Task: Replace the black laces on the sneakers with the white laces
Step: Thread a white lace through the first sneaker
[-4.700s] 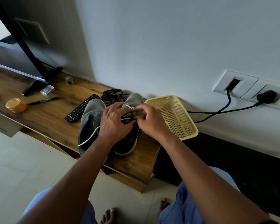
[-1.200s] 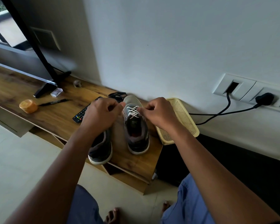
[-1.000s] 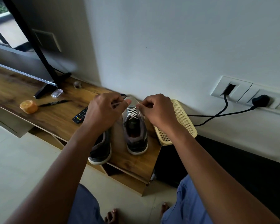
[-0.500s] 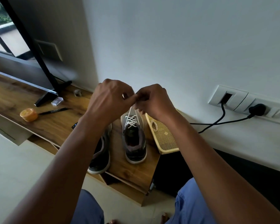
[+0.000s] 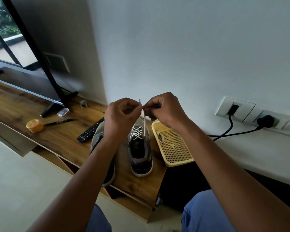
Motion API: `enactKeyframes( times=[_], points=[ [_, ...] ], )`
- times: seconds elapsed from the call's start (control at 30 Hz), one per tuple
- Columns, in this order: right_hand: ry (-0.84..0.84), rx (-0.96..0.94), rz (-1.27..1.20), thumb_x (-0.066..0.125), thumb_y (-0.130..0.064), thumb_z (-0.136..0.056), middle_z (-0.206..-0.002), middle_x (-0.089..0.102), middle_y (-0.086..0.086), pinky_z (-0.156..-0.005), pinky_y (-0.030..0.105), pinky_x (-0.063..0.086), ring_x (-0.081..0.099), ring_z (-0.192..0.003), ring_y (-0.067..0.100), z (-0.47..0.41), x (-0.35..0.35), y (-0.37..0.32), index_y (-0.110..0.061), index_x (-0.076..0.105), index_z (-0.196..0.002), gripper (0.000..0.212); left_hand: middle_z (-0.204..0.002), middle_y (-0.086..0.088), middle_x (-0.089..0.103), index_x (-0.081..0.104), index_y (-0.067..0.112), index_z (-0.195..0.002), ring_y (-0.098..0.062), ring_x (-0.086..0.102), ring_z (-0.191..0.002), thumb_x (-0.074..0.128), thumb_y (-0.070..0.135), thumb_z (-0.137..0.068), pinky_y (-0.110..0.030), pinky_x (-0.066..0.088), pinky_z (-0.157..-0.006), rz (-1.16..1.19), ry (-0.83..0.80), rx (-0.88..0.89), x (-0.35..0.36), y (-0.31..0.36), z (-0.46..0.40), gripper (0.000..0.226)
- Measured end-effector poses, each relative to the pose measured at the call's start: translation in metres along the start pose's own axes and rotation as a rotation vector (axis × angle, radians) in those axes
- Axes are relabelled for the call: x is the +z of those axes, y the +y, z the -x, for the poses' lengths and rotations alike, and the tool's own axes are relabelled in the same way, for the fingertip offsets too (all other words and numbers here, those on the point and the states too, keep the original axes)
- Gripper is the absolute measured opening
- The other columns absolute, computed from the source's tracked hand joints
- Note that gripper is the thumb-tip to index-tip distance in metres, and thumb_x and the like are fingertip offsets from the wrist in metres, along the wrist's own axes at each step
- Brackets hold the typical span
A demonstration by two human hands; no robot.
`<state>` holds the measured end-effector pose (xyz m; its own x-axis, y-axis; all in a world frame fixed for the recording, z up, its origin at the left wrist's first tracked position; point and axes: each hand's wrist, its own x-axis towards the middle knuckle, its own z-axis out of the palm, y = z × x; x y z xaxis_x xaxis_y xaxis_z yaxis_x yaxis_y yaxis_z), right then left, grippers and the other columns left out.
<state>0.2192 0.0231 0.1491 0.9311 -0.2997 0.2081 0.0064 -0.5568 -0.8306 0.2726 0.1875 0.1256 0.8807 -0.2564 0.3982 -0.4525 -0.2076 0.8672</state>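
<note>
Two hands (image 5: 141, 113) pinch thin white lace (image 5: 144, 122) ends.

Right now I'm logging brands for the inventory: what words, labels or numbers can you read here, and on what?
None can be read.
Remote control: coloured buttons, markings too small.
Laced sneaker: no legible brand.
Orange jar: lid blurred.
Pen: no readable print.
</note>
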Motion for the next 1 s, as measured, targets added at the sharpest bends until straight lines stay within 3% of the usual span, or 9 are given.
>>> enactKeyframes(
  times=[0.1, 0.27, 0.4, 0.7, 0.83, 0.9, 1.0],
  points=[
    [0.013, -0.074, 0.111, 0.083, -0.007, -0.084, -0.069, 0.074, -0.013, -0.069, 0.018, 0.054, 0.067, -0.062, -0.005, -0.003, -0.008, -0.008, -0.015, 0.085, -0.086, 0.008, -0.077, 0.011, 0.078, 0.081, 0.023, -0.09, -0.006, 0.076, -0.073, 0.083, 0.019, -0.085, -0.039, 0.065, -0.074, -0.047, -0.042, -0.046, -0.001, -0.01, 0.001, 0.006],
    [-0.024, -0.092, 0.145, 0.086, -0.007, -0.081, -0.065, 0.074, -0.005, -0.075, 0.032, 0.063, 0.071, -0.06, 0.006, -0.006, -0.008, -0.017, -0.015, 0.082, -0.089, 0.012, -0.076, 0.014, 0.077, 0.084, 0.029, -0.097, -0.005, 0.075, -0.071, 0.08, 0.023, -0.089, -0.039, 0.064, -0.074, -0.068, -0.065, -0.058, 0.003, -0.012, 0.007, 0.011],
    [-0.053, -0.091, 0.162, 0.088, -0.008, -0.08, -0.073, 0.076, -0.004, -0.079, 0.024, 0.058, 0.068, -0.061, -0.004, -0.008, -0.006, -0.019, -0.014, 0.081, -0.102, 0.024, -0.071, 0.012, 0.076, 0.084, 0.027, -0.094, -0.005, 0.074, -0.067, 0.079, 0.024, -0.091, -0.038, 0.064, -0.072, -0.053, -0.046, -0.066, 0.002, -0.015, 0.009, 0.007],
    [-0.06, -0.079, 0.215, 0.089, -0.009, -0.079, -0.066, 0.07, -0.011, -0.078, 0.028, 0.062, 0.068, -0.061, -0.001, -0.01, -0.003, -0.025, -0.015, 0.083, -0.091, 0.015, -0.075, 0.012, 0.078, 0.083, 0.031, -0.094, -0.01, 0.076, -0.072, 0.082, 0.028, -0.09, -0.048, 0.064, -0.072, 0.033, -0.022, -0.068, 0.003, -0.018, 0.011, 0.005],
    [-0.064, -0.077, 0.244, 0.087, -0.009, -0.08, -0.054, 0.065, -0.017, -0.068, 0.02, 0.055, 0.063, -0.056, -0.005, -0.01, -0.003, -0.026, -0.017, 0.082, -0.082, 0.009, -0.079, 0.01, 0.079, 0.083, 0.027, -0.097, -0.011, 0.077, -0.075, 0.083, 0.027, -0.089, -0.046, 0.065, -0.075, 0.068, -0.021, -0.056, 0.004, -0.022, 0.011, 0.007],
    [-0.059, -0.079, 0.253, 0.085, -0.009, -0.081, -0.053, 0.064, -0.018, -0.065, 0.018, 0.05, 0.062, -0.055, -0.006, -0.01, -0.002, -0.026, -0.018, 0.082, -0.079, 0.01, -0.086, 0.012, 0.079, 0.081, 0.03, -0.1, -0.008, 0.076, -0.083, 0.082, 0.031, -0.089, -0.042, 0.064, -0.08, 0.059, -0.092, -0.047, 0.003, -0.03, 0.01, 0.011],
    [-0.05, -0.083, 0.277, 0.083, -0.009, -0.082, -0.061, 0.068, -0.013, -0.068, 0.024, 0.055, 0.065, -0.061, -0.001, -0.01, 0.0, -0.027, -0.016, 0.081, -0.079, 0.008, -0.1, 0.017, 0.077, 0.076, 0.038, -0.106, -0.004, 0.072, -0.09, 0.084, 0.047, -0.081, -0.038, 0.061, -0.083, -0.163, -0.314, -0.075, 0.008, -0.056, 0.007, 0.028]
  ],
)
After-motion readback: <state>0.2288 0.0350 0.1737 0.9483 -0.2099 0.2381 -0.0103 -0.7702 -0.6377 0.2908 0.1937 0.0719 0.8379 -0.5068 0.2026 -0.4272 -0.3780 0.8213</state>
